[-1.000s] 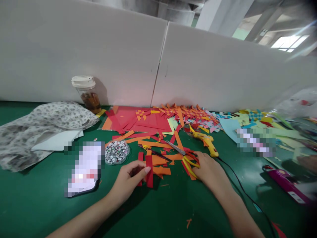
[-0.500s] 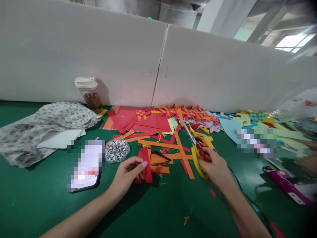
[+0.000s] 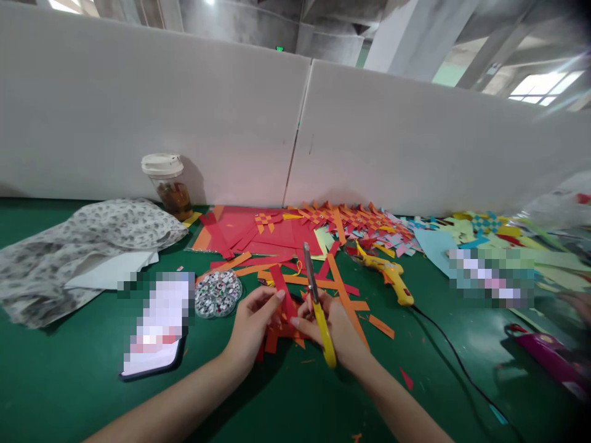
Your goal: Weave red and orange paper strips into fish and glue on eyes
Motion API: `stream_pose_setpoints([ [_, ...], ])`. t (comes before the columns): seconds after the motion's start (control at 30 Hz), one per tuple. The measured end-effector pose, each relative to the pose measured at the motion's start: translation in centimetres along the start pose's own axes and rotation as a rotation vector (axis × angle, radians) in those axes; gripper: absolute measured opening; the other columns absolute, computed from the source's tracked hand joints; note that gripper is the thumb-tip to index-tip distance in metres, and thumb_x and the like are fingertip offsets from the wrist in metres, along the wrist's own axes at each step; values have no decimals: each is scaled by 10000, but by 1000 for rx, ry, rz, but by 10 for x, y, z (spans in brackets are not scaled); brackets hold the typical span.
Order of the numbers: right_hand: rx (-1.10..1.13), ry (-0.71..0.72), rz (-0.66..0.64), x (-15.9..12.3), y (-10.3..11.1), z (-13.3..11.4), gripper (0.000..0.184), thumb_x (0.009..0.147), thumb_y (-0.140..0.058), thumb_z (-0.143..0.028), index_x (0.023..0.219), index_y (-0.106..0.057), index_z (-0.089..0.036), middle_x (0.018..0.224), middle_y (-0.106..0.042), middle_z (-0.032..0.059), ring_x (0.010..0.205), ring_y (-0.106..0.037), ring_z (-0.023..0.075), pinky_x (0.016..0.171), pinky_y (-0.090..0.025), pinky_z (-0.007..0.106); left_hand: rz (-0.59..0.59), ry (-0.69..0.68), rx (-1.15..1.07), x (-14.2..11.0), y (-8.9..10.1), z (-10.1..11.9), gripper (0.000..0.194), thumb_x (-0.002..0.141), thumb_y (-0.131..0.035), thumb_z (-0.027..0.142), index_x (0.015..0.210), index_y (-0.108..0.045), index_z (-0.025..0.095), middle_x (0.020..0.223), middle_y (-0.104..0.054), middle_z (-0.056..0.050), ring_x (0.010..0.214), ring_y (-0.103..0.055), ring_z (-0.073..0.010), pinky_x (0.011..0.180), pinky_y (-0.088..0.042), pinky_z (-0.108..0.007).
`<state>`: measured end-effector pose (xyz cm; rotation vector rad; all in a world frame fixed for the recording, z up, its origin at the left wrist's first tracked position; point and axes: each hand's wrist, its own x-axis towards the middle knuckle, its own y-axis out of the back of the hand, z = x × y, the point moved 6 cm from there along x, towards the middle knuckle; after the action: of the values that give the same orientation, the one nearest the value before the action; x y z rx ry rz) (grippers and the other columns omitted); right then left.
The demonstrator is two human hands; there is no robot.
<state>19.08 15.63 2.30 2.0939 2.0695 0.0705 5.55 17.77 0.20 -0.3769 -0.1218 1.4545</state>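
My left hand (image 3: 253, 323) pinches a red paper strip (image 3: 282, 288) between thumb and fingers, its upper end tilted left. Close beside it, my right hand (image 3: 335, 326) holds yellow-handled scissors (image 3: 319, 307), their blades pointing up and away from me. The right thumb and fingertips also touch the lower end of the red strip. Orange and red paper strips (image 3: 339, 286) lie loose around and beneath both hands. Left of my left hand rests a clear round case (image 3: 218, 294) full of googly eyes.
A yellow glue gun (image 3: 390, 275) with a black cord lies to the right. On the left are a phone (image 3: 159, 326), a patterned cloth (image 3: 92, 246) and a lidded cup (image 3: 170, 187). Woven paper fish (image 3: 360, 220) pile by the white partition (image 3: 207, 117). Another person's hand (image 3: 579, 307) shows at far right.
My right hand has moved left with the scissors, from beside the glue gun to my left hand. The red strip is now raised between both hands.
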Motion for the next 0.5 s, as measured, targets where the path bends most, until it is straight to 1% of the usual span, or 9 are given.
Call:
stream_pose_setpoints([
  [0.1, 53, 27, -31, 1, -2, -4, 388, 545, -751, -361, 672, -417, -213, 566, -520, -61, 502, -492, 107, 512, -433, 260, -21, 13, -29, 3, 1, -4, 248, 684, -670, 394, 719, -595, 160, 523, -499, 57, 462, -456, -74, 459, -358, -180],
  [0.17, 52, 15, -38, 0, -1, -4, 376, 564, -737, -368, 660, -407, -215, 555, -518, -63, 496, -495, 107, 505, -429, 255, -28, 28, -32, 3, 1, -5, 238, 682, -675, 384, 711, -600, 160, 528, -509, 56, 461, -459, -71, 458, -360, -177],
  [0.33, 9, -26, 12, -4, 5, 2, 336, 573, -725, -301, 679, -418, -213, 563, -539, -60, 521, -520, 114, 531, -442, 257, -2, 67, -30, 3, 3, -7, 227, 673, -689, 362, 691, -610, 150, 516, -516, 46, 445, -441, -68, 436, -356, -176],
  [0.5, 73, -110, -6, -7, 4, 5, 348, 535, -731, -254, 685, -420, -215, 555, -556, -59, 496, -510, 109, 510, -442, 254, 12, 125, -52, 2, 3, -10, 231, 636, -723, 344, 693, -634, 138, 505, -536, 43, 437, -435, -59, 435, -361, -168],
])
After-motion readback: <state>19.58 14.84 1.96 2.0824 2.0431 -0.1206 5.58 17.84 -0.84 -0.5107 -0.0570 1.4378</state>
